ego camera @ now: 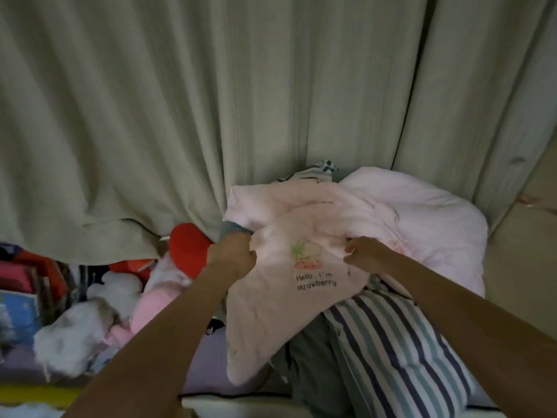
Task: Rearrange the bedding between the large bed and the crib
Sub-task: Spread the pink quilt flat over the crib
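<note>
both hands grip the pink blanket [304,285] printed "hello. i'm strawberry": the left hand [232,254] has its fingers curled round the left edge, and the right hand [366,251] pinches a fold near the middle. the blanket is bunched over a striped quilt [391,342] on the bed, below the pale curtain [211,101], with soft toys [120,303] heaped at the bed's left side.

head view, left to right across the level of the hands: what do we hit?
Blue box → white plush → red plush → left hand → strawberry print on the pink quilt → right hand → pink pillow.
</note>
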